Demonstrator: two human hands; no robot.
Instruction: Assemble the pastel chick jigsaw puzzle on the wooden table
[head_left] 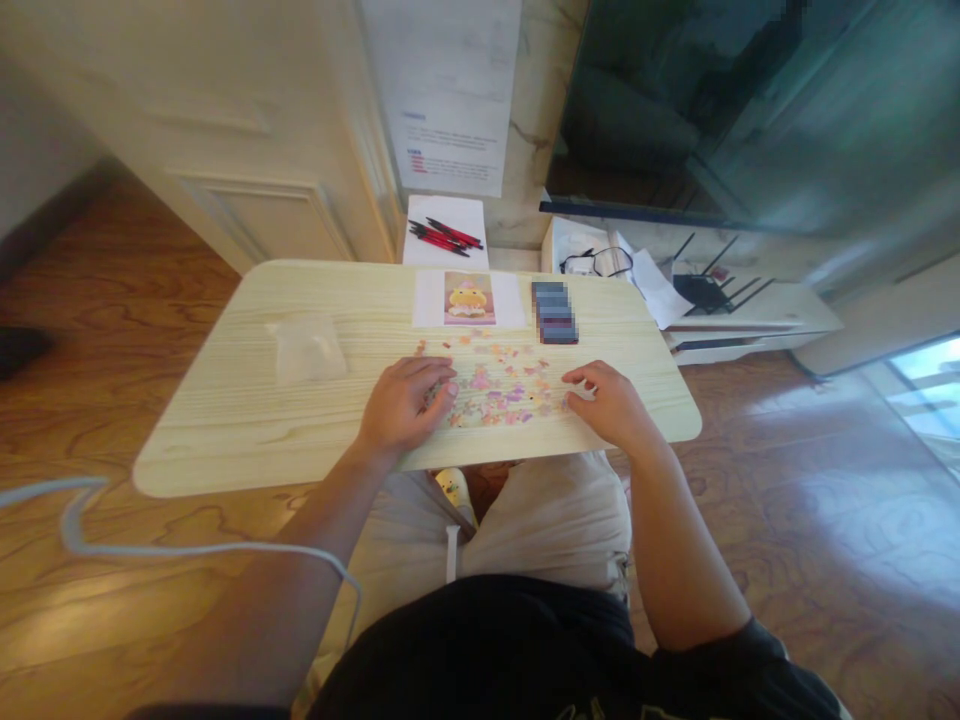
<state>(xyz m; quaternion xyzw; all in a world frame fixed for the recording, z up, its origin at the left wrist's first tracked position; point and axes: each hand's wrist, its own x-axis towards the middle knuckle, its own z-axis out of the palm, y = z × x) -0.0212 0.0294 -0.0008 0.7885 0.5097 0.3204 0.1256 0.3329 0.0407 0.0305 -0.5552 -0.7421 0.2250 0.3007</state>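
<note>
— Where were the puzzle pieces (501, 385)?
— Scattered mid-frame on the table (225, 420). My left hand (405, 405) lay flat on them; right hand (611, 405) fingers curled, holding nothing, sorting. A matching pick seemed next.

Black tee, seemingly beige shorts.

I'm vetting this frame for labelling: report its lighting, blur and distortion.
Head view: soft daylight, bright glare on the wood floor at right; wide-angle bending curves the table edges; puzzle pieces between left hand and right hand look soft; a pixelated block hides one item.
</note>
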